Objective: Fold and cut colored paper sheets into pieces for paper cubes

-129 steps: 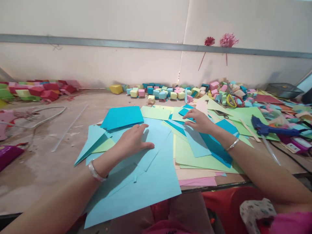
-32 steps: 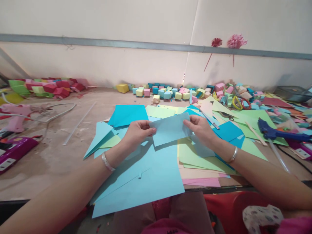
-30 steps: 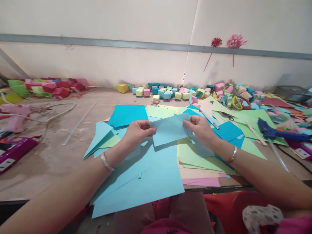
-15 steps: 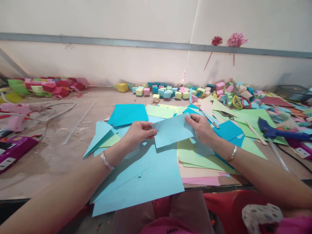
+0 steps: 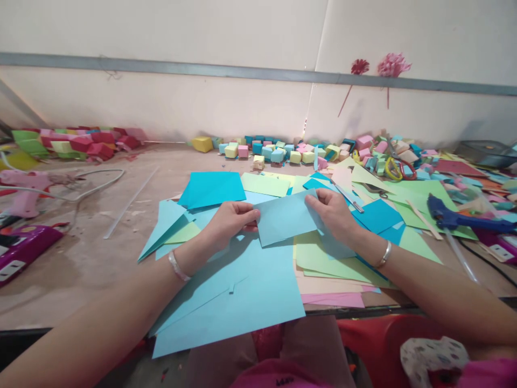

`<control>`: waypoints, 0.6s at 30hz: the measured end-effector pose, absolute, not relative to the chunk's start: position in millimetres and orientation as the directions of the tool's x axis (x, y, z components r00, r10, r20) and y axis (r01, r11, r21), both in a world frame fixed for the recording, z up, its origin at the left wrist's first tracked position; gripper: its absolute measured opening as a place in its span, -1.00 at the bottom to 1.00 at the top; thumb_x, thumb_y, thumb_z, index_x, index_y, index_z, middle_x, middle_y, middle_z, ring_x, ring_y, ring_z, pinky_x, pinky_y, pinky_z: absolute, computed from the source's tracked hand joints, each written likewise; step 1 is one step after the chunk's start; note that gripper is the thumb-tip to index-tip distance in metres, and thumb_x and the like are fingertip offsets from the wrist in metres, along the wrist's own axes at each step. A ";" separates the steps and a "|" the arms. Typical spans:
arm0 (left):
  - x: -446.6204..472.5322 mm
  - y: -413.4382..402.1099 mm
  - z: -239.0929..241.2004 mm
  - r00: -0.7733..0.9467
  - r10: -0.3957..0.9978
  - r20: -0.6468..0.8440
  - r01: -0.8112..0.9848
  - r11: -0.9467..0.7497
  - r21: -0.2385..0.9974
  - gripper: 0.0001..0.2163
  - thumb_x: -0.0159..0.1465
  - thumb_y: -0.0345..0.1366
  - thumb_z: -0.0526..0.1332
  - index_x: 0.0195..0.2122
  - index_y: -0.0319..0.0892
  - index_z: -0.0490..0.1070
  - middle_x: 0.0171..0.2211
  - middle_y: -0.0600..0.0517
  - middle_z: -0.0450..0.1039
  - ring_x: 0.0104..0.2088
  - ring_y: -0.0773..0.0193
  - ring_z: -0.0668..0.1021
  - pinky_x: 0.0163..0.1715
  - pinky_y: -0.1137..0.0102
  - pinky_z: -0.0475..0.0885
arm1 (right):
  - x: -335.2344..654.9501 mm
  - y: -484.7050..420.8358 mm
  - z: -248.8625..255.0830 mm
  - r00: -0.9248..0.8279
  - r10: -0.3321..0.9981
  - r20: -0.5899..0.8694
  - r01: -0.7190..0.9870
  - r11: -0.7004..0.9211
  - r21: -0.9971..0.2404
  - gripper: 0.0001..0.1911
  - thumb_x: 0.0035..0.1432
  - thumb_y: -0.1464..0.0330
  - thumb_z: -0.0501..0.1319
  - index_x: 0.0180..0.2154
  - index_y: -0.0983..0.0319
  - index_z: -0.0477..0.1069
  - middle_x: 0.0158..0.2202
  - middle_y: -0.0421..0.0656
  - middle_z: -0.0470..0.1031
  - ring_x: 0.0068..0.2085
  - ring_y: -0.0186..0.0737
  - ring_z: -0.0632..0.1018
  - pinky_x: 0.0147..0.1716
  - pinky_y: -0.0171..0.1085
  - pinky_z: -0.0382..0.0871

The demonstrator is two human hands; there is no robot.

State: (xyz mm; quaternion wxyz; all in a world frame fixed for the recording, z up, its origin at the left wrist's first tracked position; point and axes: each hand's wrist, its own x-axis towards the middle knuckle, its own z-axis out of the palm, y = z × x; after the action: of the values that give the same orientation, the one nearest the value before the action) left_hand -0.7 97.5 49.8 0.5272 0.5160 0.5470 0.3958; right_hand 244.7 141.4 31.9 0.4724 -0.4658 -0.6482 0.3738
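Note:
A light blue rectangle of paper (image 5: 286,218) is held up between my hands, slightly tilted, over the other sheets. My left hand (image 5: 230,222) pinches its left edge between thumb and fingers. At the upper right corner, my right hand (image 5: 333,213) grips it the same way. Below lies a large light blue sheet (image 5: 258,291), its front edge hanging past the table edge. A darker blue sheet (image 5: 214,188) is behind my left hand, and a folded light blue piece (image 5: 163,226) rests left of it. Green sheets (image 5: 335,267) lie under my right forearm.
Small paper cubes (image 5: 277,154) line the wall, with red and green ones (image 5: 97,145) at left. Scissors (image 5: 393,168) and a blue glue gun (image 5: 448,215) are on the right. A pink glue gun (image 5: 26,191) and purple power strip (image 5: 24,250) stand left.
Both hands stay on the paper, which has shifted very slightly and changed its tilt a little. Nothing else visibly moved.

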 end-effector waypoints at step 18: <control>-3.2 97.2 50.5 0.079 0.993 -0.089 0.292 0.063 0.954 -0.78 0.07 -0.18 0.34 -0.39 -0.26 0.53 -0.61 0.10 0.38 -0.64 0.47 0.35 -0.63 0.54 0.24 | 243.8 141.4 27.7 -0.150 0.965 0.217 0.183 0.243 -0.953 -0.61 -0.02 0.14 0.31 -0.56 0.20 0.16 -0.59 -0.34 0.06 -0.53 -0.43 0.11 -0.56 -0.33 -0.07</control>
State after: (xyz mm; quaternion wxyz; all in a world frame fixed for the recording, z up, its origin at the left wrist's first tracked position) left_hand -3.2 97.2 50.5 0.4626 0.5703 0.5633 0.3787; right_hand 243.8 141.4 27.7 0.4691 -0.4529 -0.6336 0.4163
